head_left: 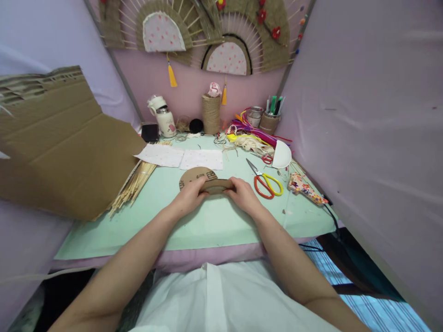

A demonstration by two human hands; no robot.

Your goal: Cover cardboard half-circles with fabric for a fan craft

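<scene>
My left hand (189,193) and my right hand (243,194) both grip a flat brown cardboard piece (217,185) from its two ends, fingers curled over its near edge. It is held just above the mint-green mat (207,221), overlapping a round cardboard disc (195,176) with dark printed marks that lies flat behind it. Both hands are closed on the piece.
Red and yellow scissors (266,183) lie right of my right hand, with a floral glue gun (306,188) beyond. A bundle of bamboo sticks (133,186) and a large cardboard sheet (58,147) are on the left. Patterned paper sheets (182,157), a twine roll (211,114) and a pen cup (270,121) stand behind.
</scene>
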